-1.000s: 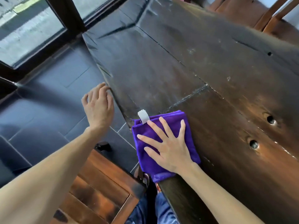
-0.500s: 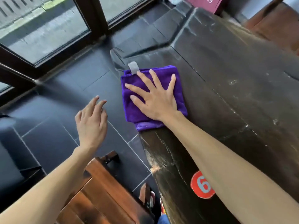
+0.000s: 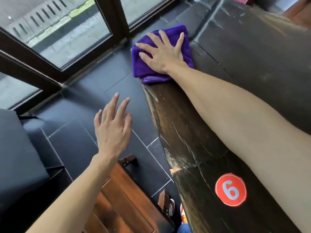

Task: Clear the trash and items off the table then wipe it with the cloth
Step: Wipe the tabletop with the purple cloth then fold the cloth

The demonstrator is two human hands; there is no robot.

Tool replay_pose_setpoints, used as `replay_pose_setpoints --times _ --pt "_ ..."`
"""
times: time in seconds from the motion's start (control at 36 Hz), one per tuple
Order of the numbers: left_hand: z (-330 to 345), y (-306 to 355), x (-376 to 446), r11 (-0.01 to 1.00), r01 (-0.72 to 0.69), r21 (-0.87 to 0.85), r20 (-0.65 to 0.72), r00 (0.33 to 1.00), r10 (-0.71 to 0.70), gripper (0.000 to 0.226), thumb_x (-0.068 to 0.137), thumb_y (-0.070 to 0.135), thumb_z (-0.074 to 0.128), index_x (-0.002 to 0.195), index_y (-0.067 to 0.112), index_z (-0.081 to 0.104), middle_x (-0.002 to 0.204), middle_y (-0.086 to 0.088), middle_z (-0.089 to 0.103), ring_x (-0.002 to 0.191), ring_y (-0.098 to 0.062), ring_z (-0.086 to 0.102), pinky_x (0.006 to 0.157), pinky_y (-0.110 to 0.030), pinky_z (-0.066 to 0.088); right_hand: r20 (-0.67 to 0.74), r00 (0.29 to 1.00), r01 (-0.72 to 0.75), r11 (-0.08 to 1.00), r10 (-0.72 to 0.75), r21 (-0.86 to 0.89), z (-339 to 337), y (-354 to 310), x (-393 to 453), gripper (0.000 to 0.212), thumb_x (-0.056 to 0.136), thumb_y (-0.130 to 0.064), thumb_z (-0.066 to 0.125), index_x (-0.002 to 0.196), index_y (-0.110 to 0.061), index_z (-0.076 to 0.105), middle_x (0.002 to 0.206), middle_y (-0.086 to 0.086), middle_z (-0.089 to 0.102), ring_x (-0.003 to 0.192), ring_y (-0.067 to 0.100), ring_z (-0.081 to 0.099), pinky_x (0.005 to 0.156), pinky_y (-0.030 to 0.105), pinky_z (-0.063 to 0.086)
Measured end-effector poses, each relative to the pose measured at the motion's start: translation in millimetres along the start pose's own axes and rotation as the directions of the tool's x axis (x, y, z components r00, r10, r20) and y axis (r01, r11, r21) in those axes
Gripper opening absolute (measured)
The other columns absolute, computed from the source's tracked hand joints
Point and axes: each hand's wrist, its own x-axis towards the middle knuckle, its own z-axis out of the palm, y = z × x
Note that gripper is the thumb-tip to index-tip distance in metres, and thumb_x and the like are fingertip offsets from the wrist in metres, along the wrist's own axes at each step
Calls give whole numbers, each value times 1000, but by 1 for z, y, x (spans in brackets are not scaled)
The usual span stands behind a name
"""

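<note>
A folded purple cloth (image 3: 141, 68) lies on the far left edge of the dark wooden table (image 3: 193, 132), partly overhanging it. My right hand (image 3: 164, 52) presses flat on the cloth with fingers spread. My left hand (image 3: 112, 126) hovers in the air left of the table, over the floor, fingers straight and apart, holding nothing. A round red sticker with the number 6 (image 3: 230, 190) sits on the table near me.
A wooden chair seat (image 3: 121, 199) stands below my left arm beside the table. Dark floor tiles (image 3: 80, 91) run to a dark-framed window (image 3: 55, 39) at the left. A grey cushioned seat (image 3: 15, 157) is at the far left. More wooden chairs (image 3: 299, 12) stand at the top right.
My right hand has slid the purple cloth farther along the table's left edge, away from me. My left hand stays raised beside the table.
</note>
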Motion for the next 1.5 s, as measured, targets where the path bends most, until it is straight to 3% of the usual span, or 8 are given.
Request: replay_pose_setpoints --times 0.25,0.5,0.64,0.86,0.97,1.06,1.33,1.5 --pt "-5 10 -49 999 -11 -32 28 1000 12 54 104 43 25 154 35 43 169 4 27 151 -18 31 125 -46 16 -14 1000 -20 1000 21 15 19 14 -99 54 96 -70 14 150 -63 19 170 -13 8 157 23 -6 109 79 -13" --pt "1 57 -70 993 -66 -95 40 997 70 53 104 41 27 153 33 46 169 3 28 151 -22 32 124 -45 17 -27 999 -19 999 18 -39 35 45 -296 50 102 -62 23 152 -59 24 170 -11 13 158 26 3 112 79 1" --pt "7 90 -62 985 -152 -84 27 988 155 48 108 40 30 153 33 46 168 2 30 149 -26 34 123 -46 19 -6 995 -96 994 96 -59 48 69 -405 51 104 -59 28 154 -58 21 171 -11 9 158 26 1 112 79 4" --pt "28 132 -27 959 -278 -62 105 953 283 55 106 52 16 160 46 24 173 6 9 160 -17 7 130 -40 2 139 946 -275 953 291 -123 44 106 -531 53 103 -61 17 155 -56 15 171 -9 8 158 29 5 112 80 10" --pt "47 142 -1 961 -275 -14 156 949 273 55 106 58 8 161 49 9 173 9 -5 160 -17 -6 129 -43 -6 188 926 -304 942 327 -139 38 112 -528 52 102 -61 15 154 -56 20 171 -7 11 157 30 8 112 81 6" --pt "59 146 14 959 -279 54 180 947 265 59 105 60 4 162 46 6 174 8 -3 160 -19 -6 129 -47 -6 169 932 -296 942 322 -161 40 118 -514 51 104 -60 13 154 -56 20 171 -6 11 157 32 10 110 82 5" --pt "64 150 13 946 -280 160 178 951 251 59 106 58 8 163 43 8 174 5 2 161 -23 -2 128 -53 2 94 958 -253 953 271 -166 24 140 -366 51 105 -58 11 155 -54 21 171 -6 11 157 31 12 108 82 4" --pt "71 147 17 932 -309 190 129 949 288 59 106 52 20 162 35 24 172 -1 17 160 -28 10 126 -58 13 26 989 -136 974 143 -183 12 152 -265 50 104 -61 14 154 -59 16 171 -8 9 157 29 11 106 83 6"
